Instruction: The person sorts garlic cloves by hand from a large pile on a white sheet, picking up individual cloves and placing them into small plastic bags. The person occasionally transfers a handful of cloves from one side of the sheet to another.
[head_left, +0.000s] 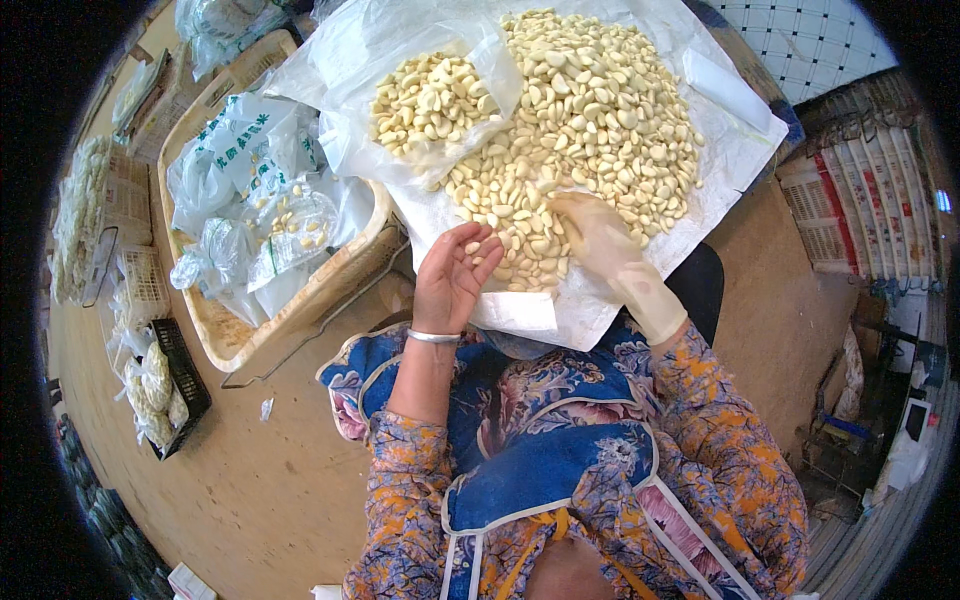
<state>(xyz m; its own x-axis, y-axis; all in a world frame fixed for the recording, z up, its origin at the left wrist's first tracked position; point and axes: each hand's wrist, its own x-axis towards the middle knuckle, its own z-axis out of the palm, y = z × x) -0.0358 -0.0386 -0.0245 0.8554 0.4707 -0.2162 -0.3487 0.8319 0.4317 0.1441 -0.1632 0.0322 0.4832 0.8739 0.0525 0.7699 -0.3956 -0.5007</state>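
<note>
A large heap of peeled garlic cloves (592, 97) lies on a white plastic sheet (731, 169) in front of me. My left hand (454, 277), bare with a silver bangle at the wrist, is palm up at the near left edge of the heap, its curled fingers holding a few cloves. My right hand (604, 240), in a thin pale glove, reaches into the near side of the heap; its fingertips touch cloves, and whether it grips any cannot be told. A clear plastic bag (337, 71) with more cloves spreads at the heap's left. A folded white piece (517, 313) lies at the sheet's near edge.
On the left stands a large plastic basket (281, 341) holding plastic bags and loose cloves. Beyond it are a black crate (196, 390), bags of cloves (154, 390) and a wire-like metal rod (322, 326). Stacked crates (870, 202) stand at the right.
</note>
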